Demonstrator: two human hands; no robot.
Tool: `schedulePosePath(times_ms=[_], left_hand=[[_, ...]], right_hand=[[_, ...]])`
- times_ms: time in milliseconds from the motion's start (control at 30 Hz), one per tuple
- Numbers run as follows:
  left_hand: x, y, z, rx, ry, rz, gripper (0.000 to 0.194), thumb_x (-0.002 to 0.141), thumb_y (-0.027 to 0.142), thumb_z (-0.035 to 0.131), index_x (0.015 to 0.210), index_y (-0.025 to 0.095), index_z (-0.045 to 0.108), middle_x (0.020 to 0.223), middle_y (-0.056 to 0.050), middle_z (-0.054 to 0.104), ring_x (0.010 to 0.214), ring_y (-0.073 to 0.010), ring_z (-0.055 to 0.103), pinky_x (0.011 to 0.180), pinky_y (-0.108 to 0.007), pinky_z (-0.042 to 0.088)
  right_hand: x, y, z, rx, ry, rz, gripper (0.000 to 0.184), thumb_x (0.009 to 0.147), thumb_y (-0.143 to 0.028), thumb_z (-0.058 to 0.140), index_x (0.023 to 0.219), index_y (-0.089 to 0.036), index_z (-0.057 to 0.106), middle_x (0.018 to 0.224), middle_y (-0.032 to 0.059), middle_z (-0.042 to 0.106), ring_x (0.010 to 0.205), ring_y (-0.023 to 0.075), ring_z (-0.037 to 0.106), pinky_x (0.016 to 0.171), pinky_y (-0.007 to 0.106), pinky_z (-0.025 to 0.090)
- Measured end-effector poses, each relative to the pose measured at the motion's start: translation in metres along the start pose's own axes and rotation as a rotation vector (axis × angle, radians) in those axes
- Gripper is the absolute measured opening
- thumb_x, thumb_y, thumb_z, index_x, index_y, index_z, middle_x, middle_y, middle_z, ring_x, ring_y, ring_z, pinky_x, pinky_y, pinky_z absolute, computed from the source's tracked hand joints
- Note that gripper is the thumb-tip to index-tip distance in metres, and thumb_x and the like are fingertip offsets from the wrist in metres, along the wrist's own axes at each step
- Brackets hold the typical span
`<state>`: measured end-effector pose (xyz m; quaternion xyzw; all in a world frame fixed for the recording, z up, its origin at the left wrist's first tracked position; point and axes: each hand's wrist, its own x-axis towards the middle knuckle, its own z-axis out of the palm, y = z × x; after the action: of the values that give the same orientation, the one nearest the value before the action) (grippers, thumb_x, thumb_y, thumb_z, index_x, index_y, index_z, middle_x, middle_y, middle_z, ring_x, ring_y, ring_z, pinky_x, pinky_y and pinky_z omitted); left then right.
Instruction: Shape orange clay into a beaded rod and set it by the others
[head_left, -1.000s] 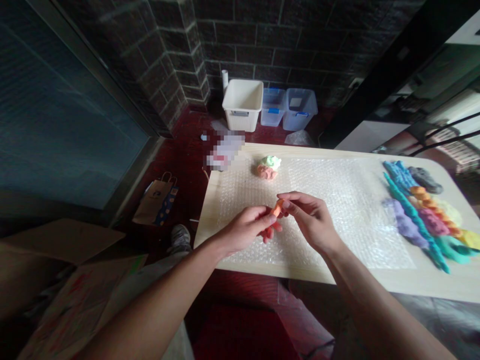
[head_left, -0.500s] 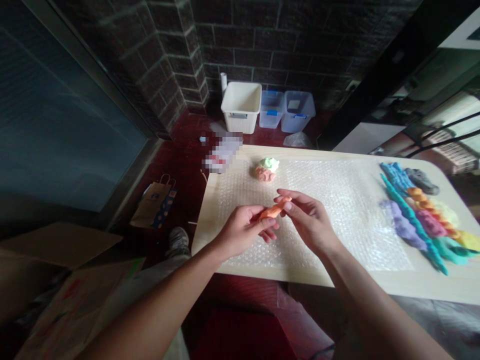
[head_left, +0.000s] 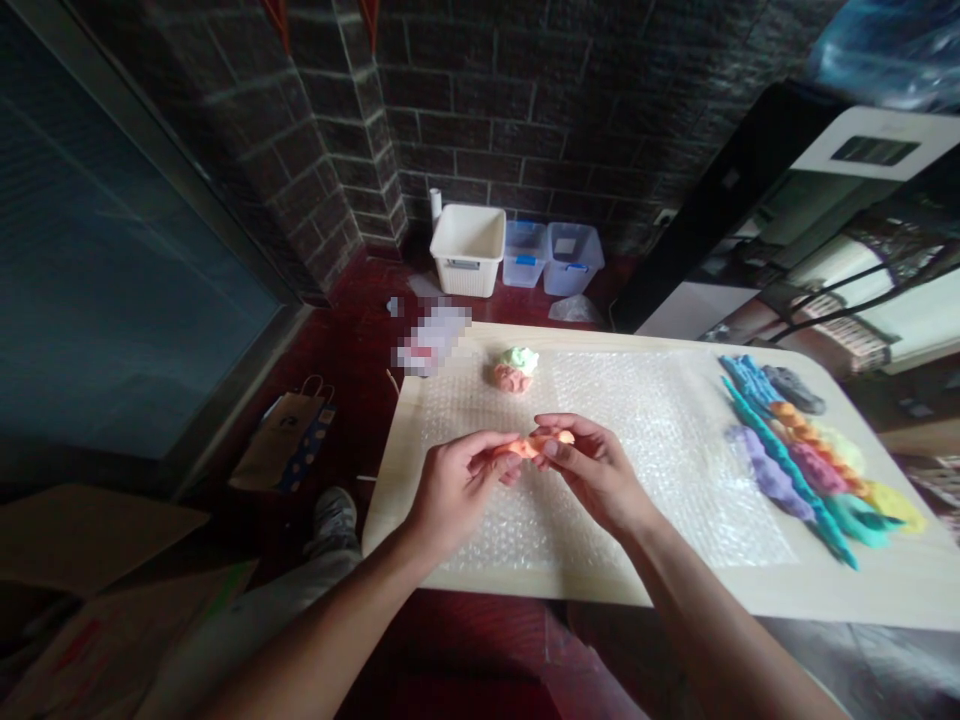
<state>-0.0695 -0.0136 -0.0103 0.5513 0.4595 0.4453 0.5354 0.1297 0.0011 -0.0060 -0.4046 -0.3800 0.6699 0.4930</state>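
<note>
Between my two hands stretches a piece of orange modelling clay (head_left: 531, 446), uneven and slightly twisted, held above the table. My left hand (head_left: 466, 482) pinches its left end between thumb and fingers. On the other end, the thumb and fingers of my right hand (head_left: 592, 462) are closed. Beyond the hands, a green lump of clay (head_left: 519, 358) sits against a salmon-pink lump (head_left: 514, 378) on a sheet of bubble wrap (head_left: 622, 400).
On the table's right side lie several coloured clay pieces, among them a long teal roll (head_left: 791, 470), a purple lump (head_left: 765, 470) and a grey lump (head_left: 795, 388). A white bin (head_left: 466, 250) and two clear boxes stand on the floor behind the light wooden table (head_left: 637, 592).
The orange clay has gone from slanting to nearly level, and looks more twisted. Both hands still grip it. The camera view has tilted up, so the scene sits lower.
</note>
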Motion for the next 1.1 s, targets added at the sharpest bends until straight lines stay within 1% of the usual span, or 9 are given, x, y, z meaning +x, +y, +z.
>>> schedulePosePath(times_ms=[100, 200, 367, 500, 600, 700, 767, 967, 1100], left_hand=[[0.0005, -0.0004, -0.0023, 0.021, -0.028, 0.013, 0.029, 0.095, 0.04, 0.072, 0.112, 0.017, 0.077, 0.096, -0.01, 0.081, 0.082, -0.0202, 0.076, 0.077, -0.032, 0.062], [0.0013, -0.0006, -0.0013, -0.102, -0.071, -0.024, 0.035, 0.09, 0.038, 0.078, 0.118, 0.017, 0.074, 0.11, -0.012, 0.08, 0.093, -0.0219, 0.077, 0.084, -0.033, 0.063], [0.0043, 0.0011, 0.0006, -0.142, -0.081, -0.063, 0.034, 0.092, 0.04, 0.076, 0.113, 0.013, 0.077, 0.088, -0.009, 0.079, 0.077, -0.0188, 0.074, 0.075, -0.031, 0.062], [0.0059, 0.0009, 0.0004, -0.163, -0.006, -0.086, 0.034, 0.09, 0.04, 0.078, 0.11, 0.013, 0.077, 0.097, -0.012, 0.081, 0.08, -0.0198, 0.076, 0.078, -0.033, 0.063], [0.0061, 0.0009, -0.0001, -0.208, -0.053, -0.11, 0.037, 0.087, 0.04, 0.081, 0.113, 0.014, 0.075, 0.105, -0.013, 0.08, 0.088, -0.0208, 0.077, 0.083, -0.035, 0.063], [0.0061, 0.0016, -0.0001, -0.196, -0.1, -0.118, 0.037, 0.087, 0.04, 0.08, 0.113, 0.014, 0.076, 0.095, -0.011, 0.08, 0.083, -0.0198, 0.076, 0.079, -0.034, 0.063], [0.0061, 0.0014, 0.0, -0.177, -0.082, -0.119, 0.036, 0.088, 0.041, 0.079, 0.11, 0.013, 0.078, 0.089, -0.01, 0.08, 0.079, -0.0195, 0.075, 0.077, -0.033, 0.063], [0.0066, -0.0018, -0.0007, -0.242, -0.01, -0.122, 0.036, 0.083, 0.035, 0.085, 0.111, 0.014, 0.077, 0.109, -0.014, 0.081, 0.099, -0.0243, 0.078, 0.092, -0.037, 0.063], [0.007, -0.0016, -0.0021, -0.255, -0.021, -0.134, 0.038, 0.082, 0.032, 0.087, 0.114, 0.015, 0.076, 0.112, -0.013, 0.081, 0.103, -0.0241, 0.078, 0.094, -0.035, 0.062]], right_hand=[[-0.0002, 0.0037, -0.0039, -0.065, -0.04, 0.021, 0.031, 0.075, -0.032, 0.094, 0.101, -0.02, 0.083, 0.078, 0.0045, 0.08, 0.067, 0.016, 0.071, 0.067, 0.031, 0.058], [-0.0006, 0.0047, -0.0041, -0.088, -0.037, 0.03, 0.028, 0.073, -0.03, 0.096, 0.096, -0.02, 0.084, 0.081, 0.0055, 0.082, 0.068, 0.0157, 0.072, 0.067, 0.03, 0.059], [-0.0012, 0.0024, -0.0012, -0.062, -0.034, 0.01, 0.032, 0.072, -0.027, 0.096, 0.101, -0.023, 0.084, 0.089, 0.0049, 0.083, 0.079, 0.0172, 0.076, 0.079, 0.032, 0.06], [0.0, 0.0041, -0.0041, -0.095, 0.039, -0.035, 0.027, 0.074, -0.031, 0.095, 0.099, -0.023, 0.085, 0.087, 0.0053, 0.083, 0.075, 0.0166, 0.073, 0.076, 0.032, 0.06], [-0.0002, 0.0053, -0.0063, -0.116, 0.034, -0.044, 0.025, 0.072, -0.03, 0.096, 0.094, -0.023, 0.086, 0.086, 0.0054, 0.083, 0.075, 0.0177, 0.073, 0.075, 0.033, 0.06], [-0.0016, 0.0045, -0.0057, -0.144, -0.009, -0.052, 0.024, 0.074, -0.03, 0.095, 0.096, -0.024, 0.086, 0.089, 0.0058, 0.083, 0.081, 0.0194, 0.075, 0.079, 0.035, 0.061], [-0.002, 0.0037, -0.0046, -0.149, -0.003, -0.067, 0.025, 0.076, -0.031, 0.094, 0.099, -0.024, 0.086, 0.092, 0.0061, 0.083, 0.082, 0.0186, 0.074, 0.08, 0.034, 0.06], [-0.0004, 0.005, -0.006, -0.096, 0.053, -0.07, 0.022, 0.073, -0.029, 0.095, 0.093, -0.025, 0.087, 0.084, 0.0041, 0.083, 0.073, 0.0147, 0.072, 0.074, 0.029, 0.06], [-0.0009, 0.0051, -0.0071, -0.075, 0.027, -0.058, 0.026, 0.074, -0.027, 0.095, 0.098, -0.026, 0.086, 0.093, 0.0044, 0.084, 0.082, 0.0166, 0.075, 0.081, 0.031, 0.061]])
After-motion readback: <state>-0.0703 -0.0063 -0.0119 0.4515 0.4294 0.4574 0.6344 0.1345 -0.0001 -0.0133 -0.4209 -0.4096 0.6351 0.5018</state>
